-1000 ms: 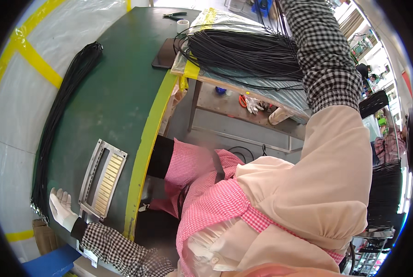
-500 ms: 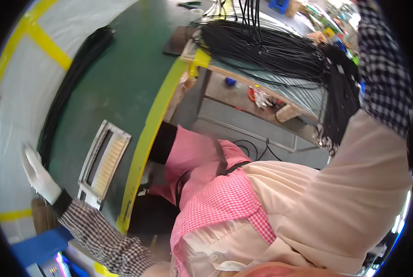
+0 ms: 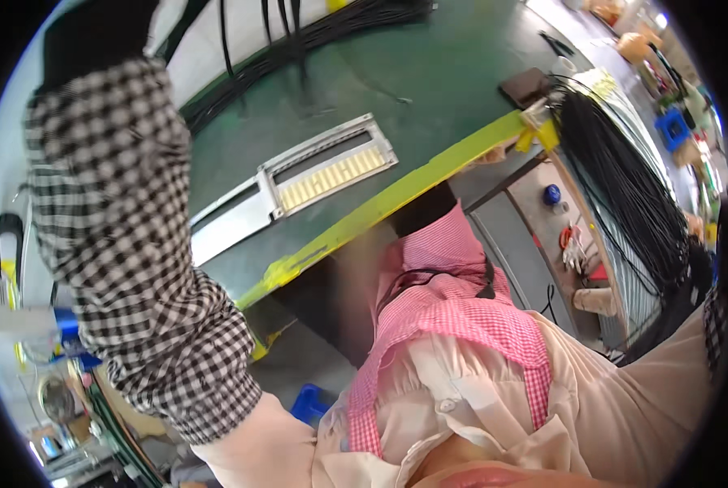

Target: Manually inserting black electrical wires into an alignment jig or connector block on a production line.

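My left arm, in a black-and-white checked sleeve (image 3: pixel 112 163), reaches up the left side. Its black cuff (image 3: pixel 95 37) is at the top edge, and my left hand lies outside the picture. At the right rim only a bit of my right checked sleeve (image 3: pixel 712 325) shows; my right hand is out of view. Several thin black cables (image 3: pixel 282 20) hang down from the top edge over the green table (image 3: pixel 461 73). Beneath them a bundle of black cables (image 3: pixel 323 49) lies along the table's far side. What holds the hanging cables cannot be seen.
A long white frame (image 3: pixel 323 134) with a row of cream blocks (image 3: pixel 335 179) lies near the yellow-taped table edge (image 3: pixel 404 191). At right, a large heap of black cables (image 3: pixel 616 179) covers a side bench. A dark flat block (image 3: pixel 522 88) sits at the table's far corner.
The view has turned, and my left arm has swung upward, taking its white-gloved hand out of the picture. Hanging cables that were above the side bench now show over the green table.
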